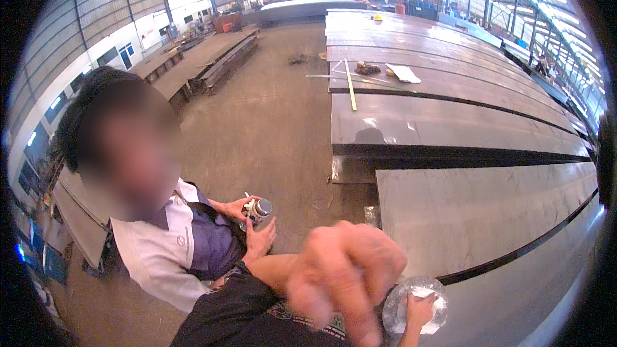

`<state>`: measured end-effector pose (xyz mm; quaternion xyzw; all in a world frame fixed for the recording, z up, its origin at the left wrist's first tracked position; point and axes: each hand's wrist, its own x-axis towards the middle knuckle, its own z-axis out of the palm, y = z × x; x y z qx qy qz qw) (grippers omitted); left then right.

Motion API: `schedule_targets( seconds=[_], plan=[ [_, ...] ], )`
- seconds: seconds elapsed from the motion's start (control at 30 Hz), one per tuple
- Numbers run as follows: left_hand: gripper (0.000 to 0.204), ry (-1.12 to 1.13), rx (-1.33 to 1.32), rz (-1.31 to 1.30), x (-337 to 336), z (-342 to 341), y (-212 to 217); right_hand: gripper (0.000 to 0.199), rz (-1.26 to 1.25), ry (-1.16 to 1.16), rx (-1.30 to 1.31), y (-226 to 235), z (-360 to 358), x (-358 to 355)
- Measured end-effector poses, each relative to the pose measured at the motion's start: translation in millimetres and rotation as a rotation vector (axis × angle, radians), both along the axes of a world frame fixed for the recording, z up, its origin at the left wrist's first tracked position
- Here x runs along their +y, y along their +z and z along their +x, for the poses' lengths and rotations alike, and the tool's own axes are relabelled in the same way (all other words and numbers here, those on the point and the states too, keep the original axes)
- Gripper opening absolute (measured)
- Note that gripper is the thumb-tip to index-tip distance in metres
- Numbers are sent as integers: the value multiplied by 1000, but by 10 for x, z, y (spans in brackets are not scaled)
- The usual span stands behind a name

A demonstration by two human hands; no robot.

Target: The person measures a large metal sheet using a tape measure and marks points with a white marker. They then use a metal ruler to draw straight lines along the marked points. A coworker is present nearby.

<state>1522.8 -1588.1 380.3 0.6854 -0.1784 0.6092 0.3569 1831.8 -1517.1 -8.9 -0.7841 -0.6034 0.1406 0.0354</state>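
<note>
Left hand [350, 263] is looming closest, blurred, fingers curling loosely inward; cannot tell if they are pinching anything. Its forearm is coming in from the left, past a black sleeve [215, 311].

Just right of and slightly below those fingers, a round clear dish [391, 315] is sitting against the left end of the nearest steel slab [520, 299]; whether it's resting there or being held up, can't tell. Being round, it is showing no long axis. Right hand [421, 311] is being the nearer one: reaching up from the lower edge, overlapping the dish, fingers bending over its white contents [422, 293]. Can't tell if they are gripping.

Farther left, a co-worker's hands [260, 239] are holding a dark-lidded jar [262, 207], well apart from the dish. Beyond the dish, a second slab [482, 212] is running rightward. Farther still, by the left edge of the slab stack [443, 115], a yellowish rule [350, 87] is lying, with a white sheet [405, 73] to its right.
</note>
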Motion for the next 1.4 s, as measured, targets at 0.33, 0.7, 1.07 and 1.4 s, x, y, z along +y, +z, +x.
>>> schedule_targets(
  seconds=[0.33, 0.7, 1.07, 1.4],
  plan=[
    [39, 766, 1002, -890, 410, -504, -3105, 110, 104, 67, 58, -441, 163, 27],
    [56, 1241, 1423, -1547, -1133, -1929, -5969, 104, 479, 279, -265, -1227, 77, -139],
    [30, 938, 1397, -1676, -2765, -1859, -6712, 108, 188, 147, -86, -894, 228, -260],
    [38, 1016, 1039, -2082, -2146, -1823, -5869, 107, 251, 219, -142, -383, 185, -471]
  ],
)
